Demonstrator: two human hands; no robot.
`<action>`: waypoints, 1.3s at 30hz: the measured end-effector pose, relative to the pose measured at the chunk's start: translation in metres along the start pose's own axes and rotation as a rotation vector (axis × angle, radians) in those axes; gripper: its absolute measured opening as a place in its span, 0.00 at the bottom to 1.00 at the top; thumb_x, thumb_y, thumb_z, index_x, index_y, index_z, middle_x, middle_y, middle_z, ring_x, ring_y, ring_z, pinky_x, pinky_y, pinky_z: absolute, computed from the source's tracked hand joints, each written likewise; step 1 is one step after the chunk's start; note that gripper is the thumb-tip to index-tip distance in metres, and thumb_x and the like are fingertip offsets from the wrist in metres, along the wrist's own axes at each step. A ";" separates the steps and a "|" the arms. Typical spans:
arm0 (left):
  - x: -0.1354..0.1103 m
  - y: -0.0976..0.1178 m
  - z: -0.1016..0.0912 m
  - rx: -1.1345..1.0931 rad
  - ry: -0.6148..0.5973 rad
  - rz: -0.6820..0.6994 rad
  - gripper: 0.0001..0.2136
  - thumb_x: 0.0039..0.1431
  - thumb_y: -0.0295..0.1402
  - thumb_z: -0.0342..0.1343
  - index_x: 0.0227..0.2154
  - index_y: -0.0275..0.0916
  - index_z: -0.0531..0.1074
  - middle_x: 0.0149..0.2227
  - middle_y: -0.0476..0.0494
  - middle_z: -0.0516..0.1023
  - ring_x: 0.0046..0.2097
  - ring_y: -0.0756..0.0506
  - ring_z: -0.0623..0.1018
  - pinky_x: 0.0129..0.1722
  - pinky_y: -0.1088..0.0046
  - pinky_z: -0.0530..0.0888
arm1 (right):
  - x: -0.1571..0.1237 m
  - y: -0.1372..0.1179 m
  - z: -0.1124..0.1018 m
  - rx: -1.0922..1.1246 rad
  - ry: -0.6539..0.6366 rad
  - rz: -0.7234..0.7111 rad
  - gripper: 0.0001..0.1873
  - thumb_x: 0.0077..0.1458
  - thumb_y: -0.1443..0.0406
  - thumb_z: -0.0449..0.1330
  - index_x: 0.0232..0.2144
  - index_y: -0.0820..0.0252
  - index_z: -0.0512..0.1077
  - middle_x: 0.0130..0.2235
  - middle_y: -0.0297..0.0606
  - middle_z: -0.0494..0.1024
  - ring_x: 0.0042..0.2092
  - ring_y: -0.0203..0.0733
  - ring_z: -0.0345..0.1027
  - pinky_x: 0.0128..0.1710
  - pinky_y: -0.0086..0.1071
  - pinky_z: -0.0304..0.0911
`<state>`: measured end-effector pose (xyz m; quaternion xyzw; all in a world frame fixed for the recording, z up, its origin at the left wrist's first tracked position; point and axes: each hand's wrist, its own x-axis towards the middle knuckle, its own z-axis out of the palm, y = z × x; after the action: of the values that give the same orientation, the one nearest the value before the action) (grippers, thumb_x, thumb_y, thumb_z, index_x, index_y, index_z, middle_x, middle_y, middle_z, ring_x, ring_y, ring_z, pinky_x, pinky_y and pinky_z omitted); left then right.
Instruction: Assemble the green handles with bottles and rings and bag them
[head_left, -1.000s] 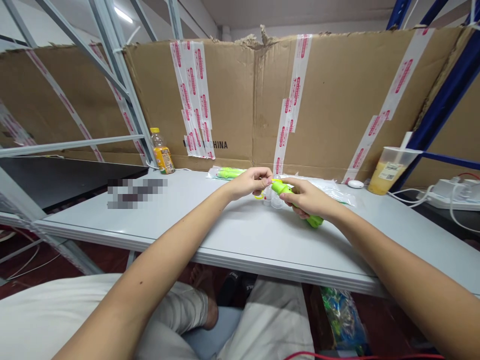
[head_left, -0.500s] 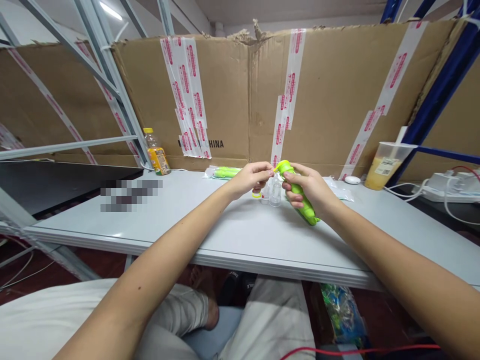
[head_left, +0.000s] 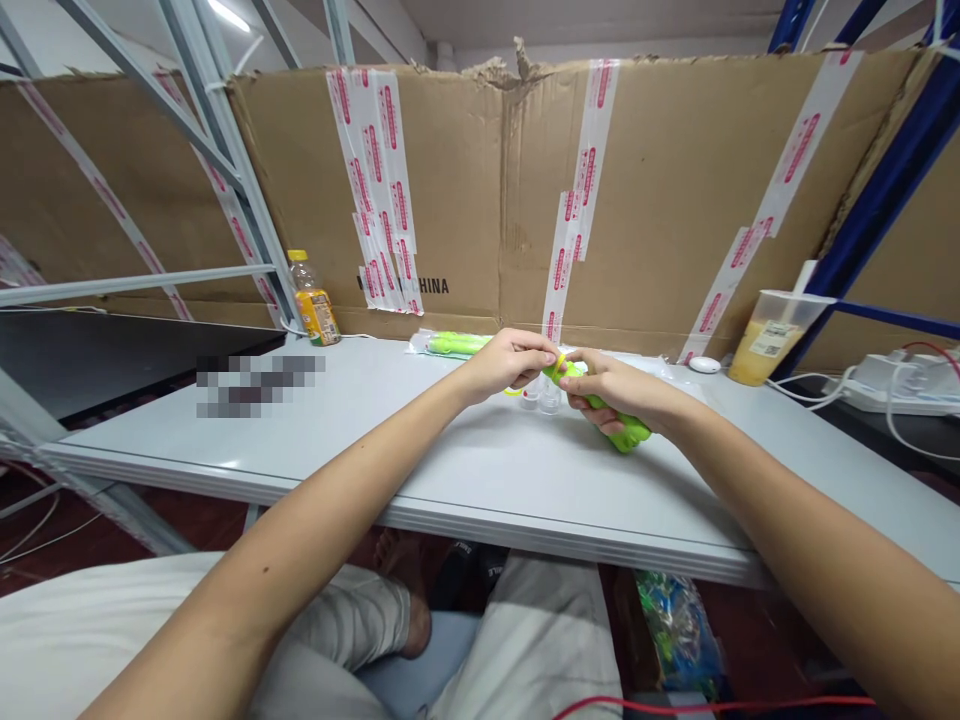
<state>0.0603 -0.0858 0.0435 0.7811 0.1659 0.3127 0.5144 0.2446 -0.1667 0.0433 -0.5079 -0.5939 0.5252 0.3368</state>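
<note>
My right hand [head_left: 616, 393] is wrapped round a bright green plastic toy [head_left: 628, 432], its handle end sticking out below the palm. My left hand [head_left: 507, 361] pinches a small yellow ring piece [head_left: 559, 361] at the toy's top end. Both hands meet just above the grey table [head_left: 420, 465]. Right behind them stand two small clear bottles [head_left: 546, 397], partly hidden by my fingers. A yellow ring [head_left: 514, 391] shows under my left hand.
A bagged green toy [head_left: 453, 344] lies at the back. A yellow drink bottle [head_left: 314, 301] stands at back left, a plastic cup of orange drink [head_left: 772, 338] at back right beside a power strip [head_left: 896, 390] with cables. Taped cardboard [head_left: 660, 200] walls the far edge.
The green toy was raised upright half a second ago; it is now lowered and tilted flatter toward the table. My left hand stays pinched at its top end.
</note>
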 end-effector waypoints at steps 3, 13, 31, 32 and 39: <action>0.000 0.001 -0.003 0.026 -0.010 -0.023 0.11 0.53 0.37 0.63 0.31 0.32 0.78 0.15 0.55 0.58 0.19 0.56 0.55 0.20 0.75 0.49 | -0.005 0.001 -0.002 -0.146 -0.022 -0.013 0.23 0.56 0.59 0.63 0.48 0.51 0.56 0.25 0.28 0.67 0.17 0.29 0.51 0.13 0.24 0.48; -0.001 -0.005 -0.015 -0.113 -0.010 -0.126 0.10 0.46 0.36 0.65 0.28 0.31 0.79 0.15 0.55 0.57 0.18 0.56 0.55 0.19 0.76 0.49 | -0.007 0.011 -0.001 -0.116 -0.202 -0.283 0.27 0.58 0.55 0.61 0.55 0.49 0.55 0.24 0.23 0.64 0.16 0.28 0.50 0.13 0.22 0.47; -0.003 0.006 -0.003 0.125 0.121 0.086 0.16 0.51 0.42 0.66 0.33 0.31 0.81 0.16 0.54 0.61 0.20 0.57 0.56 0.20 0.77 0.52 | 0.010 0.019 0.000 -0.003 0.050 -0.325 0.23 0.56 0.52 0.62 0.44 0.49 0.53 0.22 0.20 0.63 0.16 0.30 0.50 0.14 0.23 0.49; -0.003 0.007 -0.003 0.178 0.120 0.097 0.15 0.52 0.41 0.66 0.32 0.31 0.82 0.17 0.53 0.64 0.21 0.56 0.57 0.21 0.77 0.53 | 0.010 0.020 0.000 -0.036 0.048 -0.319 0.23 0.56 0.53 0.62 0.45 0.50 0.53 0.22 0.19 0.63 0.16 0.30 0.50 0.13 0.23 0.49; -0.002 0.007 -0.008 0.466 0.097 0.154 0.15 0.56 0.41 0.61 0.39 0.36 0.83 0.27 0.45 0.79 0.28 0.52 0.69 0.26 0.76 0.62 | 0.009 0.026 -0.003 -0.257 0.002 -0.351 0.19 0.61 0.56 0.58 0.48 0.51 0.55 0.22 0.21 0.64 0.16 0.31 0.52 0.14 0.23 0.50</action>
<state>0.0527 -0.0841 0.0515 0.8731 0.1978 0.3414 0.2865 0.2514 -0.1591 0.0177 -0.4362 -0.7348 0.3780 0.3562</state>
